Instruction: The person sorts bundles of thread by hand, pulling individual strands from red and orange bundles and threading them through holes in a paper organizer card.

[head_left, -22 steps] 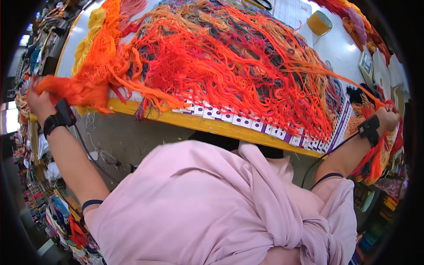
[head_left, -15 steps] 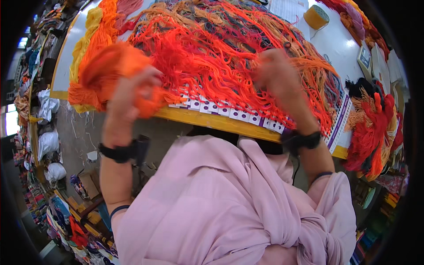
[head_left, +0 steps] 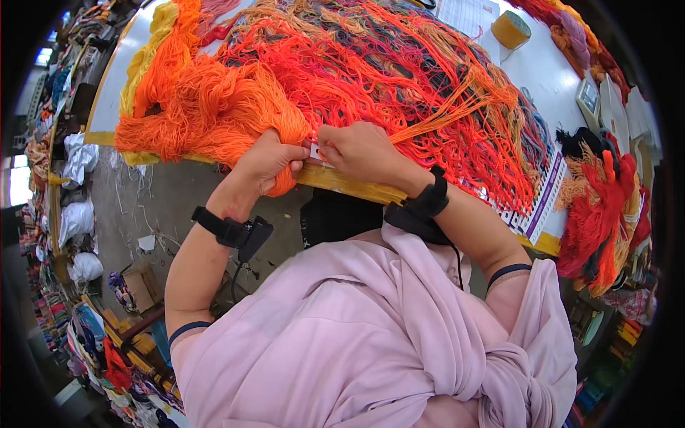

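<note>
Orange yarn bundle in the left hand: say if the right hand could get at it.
Probably yes: the orange yarn bundle shows uncovered beyond the left hand, close to the right hand, though that hand's fingers look pinched.

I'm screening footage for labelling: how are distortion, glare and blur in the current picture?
Head view: the yellow table edge bends, with black vignetting around the circle; head view: the far-left window is washed out, and the white tabletop shows glare upper right; head view: left hand and right hand look reasonably sharp.
</note>
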`<state>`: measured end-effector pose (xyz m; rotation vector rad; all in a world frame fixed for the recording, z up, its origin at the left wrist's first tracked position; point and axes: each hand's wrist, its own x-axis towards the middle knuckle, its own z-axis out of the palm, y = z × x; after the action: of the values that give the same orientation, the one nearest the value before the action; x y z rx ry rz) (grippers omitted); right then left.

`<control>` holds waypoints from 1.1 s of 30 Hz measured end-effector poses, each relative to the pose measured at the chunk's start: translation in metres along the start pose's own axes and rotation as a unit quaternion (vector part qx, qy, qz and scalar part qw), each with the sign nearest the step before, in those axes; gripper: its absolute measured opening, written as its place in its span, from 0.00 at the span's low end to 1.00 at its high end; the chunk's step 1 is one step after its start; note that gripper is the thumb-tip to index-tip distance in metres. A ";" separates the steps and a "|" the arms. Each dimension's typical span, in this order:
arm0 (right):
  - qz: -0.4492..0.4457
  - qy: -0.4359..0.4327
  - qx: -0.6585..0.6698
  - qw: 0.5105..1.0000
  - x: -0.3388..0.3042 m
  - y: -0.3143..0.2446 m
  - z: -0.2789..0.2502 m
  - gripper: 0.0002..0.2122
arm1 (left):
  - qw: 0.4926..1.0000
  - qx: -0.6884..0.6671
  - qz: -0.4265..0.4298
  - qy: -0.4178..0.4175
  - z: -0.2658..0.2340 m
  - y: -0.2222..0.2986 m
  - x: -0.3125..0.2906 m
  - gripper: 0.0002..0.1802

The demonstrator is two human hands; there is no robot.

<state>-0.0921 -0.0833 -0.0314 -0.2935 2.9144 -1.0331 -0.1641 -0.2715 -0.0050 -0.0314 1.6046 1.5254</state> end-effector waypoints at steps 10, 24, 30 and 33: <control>0.013 0.009 -0.023 1.000 -0.001 0.001 0.002 0.08 | 0.996 0.075 0.054 0.001 0.005 -0.009 0.005 0.07; 0.003 -0.036 0.019 0.999 -0.003 0.005 0.000 0.11 | 0.998 -0.025 0.052 0.017 -0.017 0.002 -0.005 0.08; 0.006 -0.036 0.023 0.999 -0.004 0.003 -0.001 0.12 | 0.982 0.170 0.074 0.044 -0.011 -0.002 -0.002 0.07; -0.007 -0.018 0.023 1.000 -0.004 0.005 0.004 0.12 | 0.983 0.151 0.103 0.036 -0.014 -0.004 0.001 0.08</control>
<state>-0.0883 -0.0810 -0.0373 -0.3266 2.8565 -1.0839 -0.1699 -0.2837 -0.0110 0.2577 1.9306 1.4288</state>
